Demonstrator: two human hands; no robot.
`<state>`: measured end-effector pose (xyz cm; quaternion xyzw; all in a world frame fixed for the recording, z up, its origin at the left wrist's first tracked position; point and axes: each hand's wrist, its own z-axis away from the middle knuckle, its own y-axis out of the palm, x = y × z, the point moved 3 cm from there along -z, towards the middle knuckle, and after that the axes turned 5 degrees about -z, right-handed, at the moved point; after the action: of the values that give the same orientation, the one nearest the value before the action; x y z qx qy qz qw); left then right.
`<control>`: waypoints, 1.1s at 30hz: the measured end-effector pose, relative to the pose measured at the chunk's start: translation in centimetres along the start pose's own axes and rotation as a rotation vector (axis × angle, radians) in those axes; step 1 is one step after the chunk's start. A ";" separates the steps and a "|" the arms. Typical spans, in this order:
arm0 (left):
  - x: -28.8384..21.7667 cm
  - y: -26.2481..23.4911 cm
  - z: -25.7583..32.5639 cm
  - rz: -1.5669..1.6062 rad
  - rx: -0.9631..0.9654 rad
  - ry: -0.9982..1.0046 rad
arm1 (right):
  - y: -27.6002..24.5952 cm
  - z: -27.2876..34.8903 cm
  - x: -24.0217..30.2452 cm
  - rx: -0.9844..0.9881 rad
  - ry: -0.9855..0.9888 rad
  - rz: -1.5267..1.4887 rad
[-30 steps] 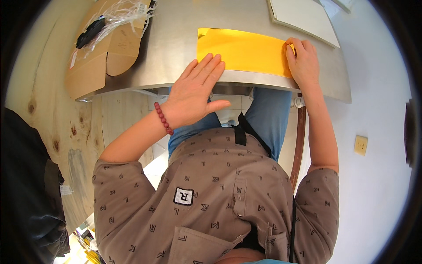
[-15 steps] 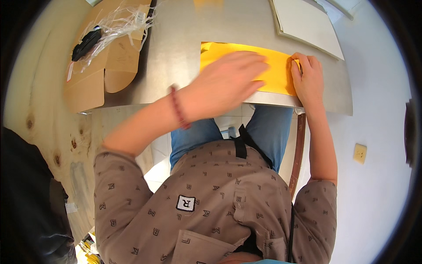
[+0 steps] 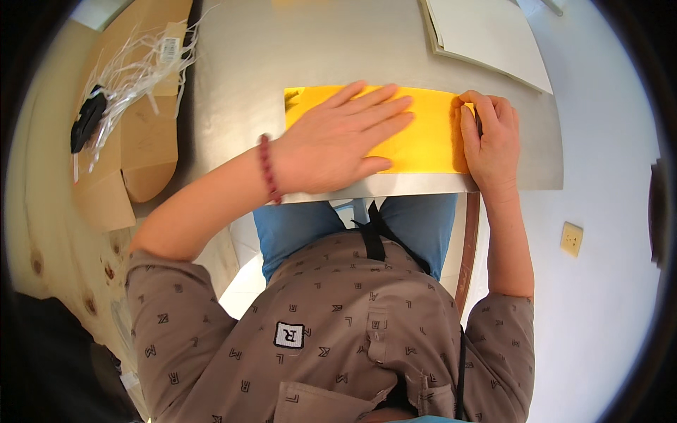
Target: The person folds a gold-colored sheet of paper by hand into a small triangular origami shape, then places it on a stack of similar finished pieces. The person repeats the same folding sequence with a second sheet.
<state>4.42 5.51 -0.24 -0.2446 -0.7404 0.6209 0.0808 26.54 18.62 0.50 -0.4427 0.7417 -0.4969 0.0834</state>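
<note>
A bright yellow sheet (image 3: 430, 134) lies along the near edge of the metal table. My left hand (image 3: 338, 141), a dark red bead bracelet (image 3: 268, 169) on its wrist, rests palm down over the sheet's left half, fingers stretched and spread. At the sheet's right end, my right hand (image 3: 496, 137) is closed, thumb and curled fingers near the edge. A dark sliver of something shows between its thumb and fingers, mostly hidden, so its kind cannot be made out. The sheet's left corner looks creased and dark.
An opened brown cardboard box (image 3: 149, 148) stands at the left, with shredded clear plastic strips (image 3: 134, 60) and a black object (image 3: 89, 120) on it. Pale boards or sheets (image 3: 486, 39) are stacked at the back right. A wall socket (image 3: 572, 240) is at the right.
My left hand, blurred and with fingers closer together before, now lies flat and spread on the sheet. My right hand stays at the right end. The whole view has shifted slightly.
</note>
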 end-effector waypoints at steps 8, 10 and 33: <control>1.8 -3.4 6.5 -0.129 0.147 -0.207 | 0.0 0.2 -0.7 0.003 -0.050 -0.023; 2.0 -3.4 7.1 -0.148 0.118 -0.201 | 0.1 0.3 -1.2 0.039 -0.026 -0.044; 2.2 -2.4 7.6 -0.246 0.072 -0.195 | -0.2 8.5 13.3 0.336 -0.285 -0.131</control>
<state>-1.33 -0.43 0.06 -0.0873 -0.7462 0.6534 0.0926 23.53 3.17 0.68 -0.5356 0.5988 -0.5503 0.2273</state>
